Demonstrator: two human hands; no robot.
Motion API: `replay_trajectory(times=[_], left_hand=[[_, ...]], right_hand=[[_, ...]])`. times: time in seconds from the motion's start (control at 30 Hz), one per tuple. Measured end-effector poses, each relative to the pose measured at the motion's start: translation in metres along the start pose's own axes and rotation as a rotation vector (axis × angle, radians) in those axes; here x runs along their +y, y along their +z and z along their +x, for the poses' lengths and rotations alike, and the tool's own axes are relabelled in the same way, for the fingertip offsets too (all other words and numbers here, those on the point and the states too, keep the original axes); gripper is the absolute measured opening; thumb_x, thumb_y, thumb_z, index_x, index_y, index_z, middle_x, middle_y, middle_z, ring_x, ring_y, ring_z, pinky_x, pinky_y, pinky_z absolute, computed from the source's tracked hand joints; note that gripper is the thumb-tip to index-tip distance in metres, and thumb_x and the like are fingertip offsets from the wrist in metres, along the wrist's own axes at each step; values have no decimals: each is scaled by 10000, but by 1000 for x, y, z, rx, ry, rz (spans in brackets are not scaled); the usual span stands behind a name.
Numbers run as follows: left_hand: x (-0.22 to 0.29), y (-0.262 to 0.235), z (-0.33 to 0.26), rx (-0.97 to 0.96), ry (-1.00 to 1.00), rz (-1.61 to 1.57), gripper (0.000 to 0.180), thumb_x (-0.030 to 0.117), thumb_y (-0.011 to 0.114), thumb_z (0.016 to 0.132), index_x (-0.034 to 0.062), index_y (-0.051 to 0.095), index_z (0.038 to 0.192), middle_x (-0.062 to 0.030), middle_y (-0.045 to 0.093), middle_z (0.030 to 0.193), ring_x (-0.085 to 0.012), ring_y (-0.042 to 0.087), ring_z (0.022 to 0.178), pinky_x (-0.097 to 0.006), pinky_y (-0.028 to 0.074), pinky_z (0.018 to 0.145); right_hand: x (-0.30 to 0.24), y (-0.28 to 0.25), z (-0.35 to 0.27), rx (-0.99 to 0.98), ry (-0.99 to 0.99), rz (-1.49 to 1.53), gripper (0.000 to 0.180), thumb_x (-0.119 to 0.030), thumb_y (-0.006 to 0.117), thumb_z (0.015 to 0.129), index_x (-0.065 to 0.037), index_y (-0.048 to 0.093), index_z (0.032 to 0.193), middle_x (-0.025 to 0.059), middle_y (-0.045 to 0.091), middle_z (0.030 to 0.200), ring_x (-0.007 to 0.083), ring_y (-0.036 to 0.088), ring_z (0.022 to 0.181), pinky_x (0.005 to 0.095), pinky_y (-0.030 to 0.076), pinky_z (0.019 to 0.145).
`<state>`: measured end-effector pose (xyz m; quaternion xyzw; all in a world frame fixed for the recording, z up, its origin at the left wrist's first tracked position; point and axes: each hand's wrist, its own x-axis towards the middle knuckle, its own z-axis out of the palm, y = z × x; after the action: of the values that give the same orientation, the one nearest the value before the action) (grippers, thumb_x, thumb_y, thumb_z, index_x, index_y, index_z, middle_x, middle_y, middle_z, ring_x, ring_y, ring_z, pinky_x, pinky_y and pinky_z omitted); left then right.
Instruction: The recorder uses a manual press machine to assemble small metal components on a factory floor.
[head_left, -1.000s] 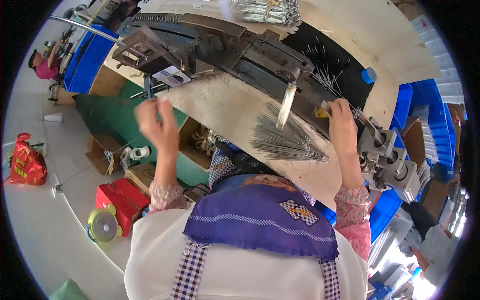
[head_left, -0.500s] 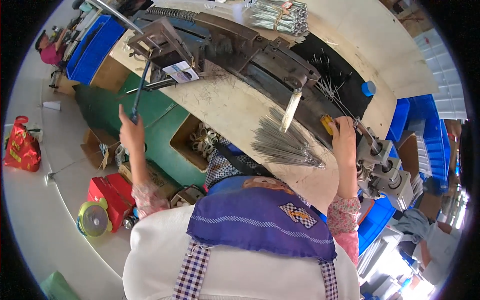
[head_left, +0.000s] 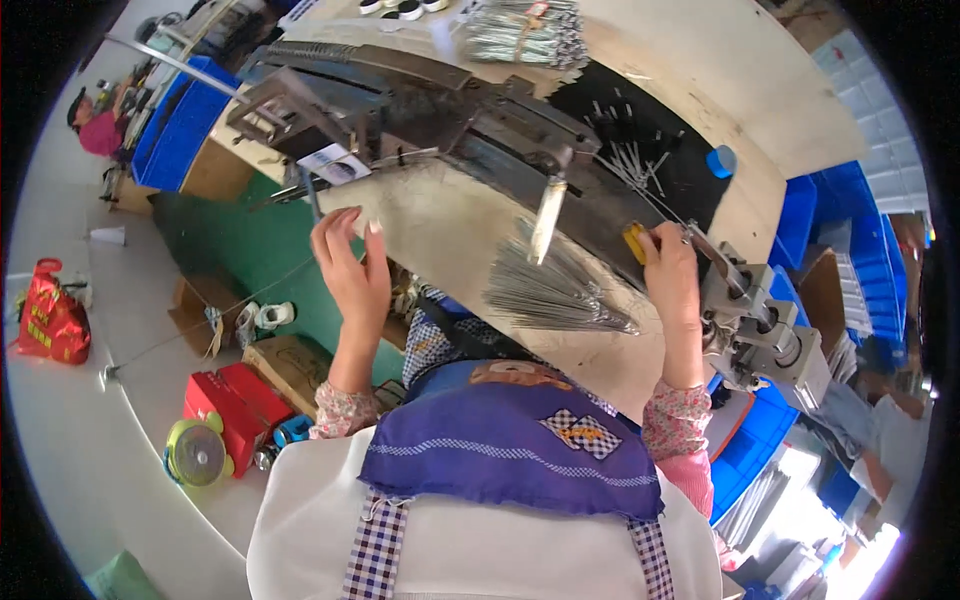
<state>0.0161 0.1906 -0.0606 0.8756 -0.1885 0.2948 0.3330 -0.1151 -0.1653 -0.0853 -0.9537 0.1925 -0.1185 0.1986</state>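
Note:
My left hand [head_left: 352, 275] is raised at the near edge of the bench, palm partly turned up. Its fingers are apart and bent, with nothing seen in them. Just beyond the fingertips is the dark blue lever [head_left: 312, 192] of a bench machine [head_left: 425, 110]. At the right end of that machine my right hand [head_left: 674, 275] pinches a small yellow piece [head_left: 634, 243]; the fingers hide part of it. Right beside that hand is a metal clamp fixture [head_left: 765, 325]. A fanned bundle of thin metal wires [head_left: 550, 285] lies on the bench, left of my right hand.
A pale-handled crank [head_left: 547, 220] sticks up from the machine. Short wire pieces [head_left: 635, 165] and a blue cap [head_left: 721, 161] lie on a black mat. Behind is a tied wire bundle [head_left: 525, 32]. Blue bins [head_left: 860, 260] stand right; a red box [head_left: 235, 405] is on the floor.
My left hand has let go of the lever and moved right, its fingers now apart. The lever has shifted. My right hand stays at the yellow piece, while the whole view has turned slightly.

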Motion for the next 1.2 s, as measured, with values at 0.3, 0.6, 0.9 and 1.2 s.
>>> replay_trajectory(times=[0.3, 0.6, 0.9, 1.2], left_hand=[[-52, 73, 50, -455, -744, -771, 410, 410, 476, 951, 44, 655, 992, 72, 453, 565, -25, 345, 457, -203, 262, 405], [-69, 50, 47, -797, -84, 65, 570, 276, 529, 909, 129, 342, 1427, -170, 597, 1187, -331, 604, 1015, -425, 482, 832], [-23, 70, 47, -393, -996, -885, 182, 302, 548, 933, 133, 604, 893, 79, 380, 582, -18, 309, 440, -190, 228, 367], [-17, 69, 44, -350, -1055, -1015, 257, 341, 500, 973, 94, 558, 935, 33, 427, 619, -60, 338, 430, -226, 220, 368]], right_hand=[[-9, -10, 3, -167, -180, 99, 253, -79, 601, 704, -37, 679, 941, 206, 649, 960, 389, 623, 888, 471, 491, 819], [-14, -7, -11, -144, 99, 81, 468, -11, 525, 755, 96, 481, 1208, 342, 501, 1221, 401, 622, 901, 417, 532, 744], [-28, -31, -1, -182, 186, 35, 236, 4, 590, 715, 19, 615, 949, 221, 652, 823, 398, 648, 804, 445, 534, 718], [-13, 4, -7, 39, 53, -30, 177, -84, 515, 838, 39, 562, 955, 246, 623, 804, 376, 644, 704, 435, 524, 603]])
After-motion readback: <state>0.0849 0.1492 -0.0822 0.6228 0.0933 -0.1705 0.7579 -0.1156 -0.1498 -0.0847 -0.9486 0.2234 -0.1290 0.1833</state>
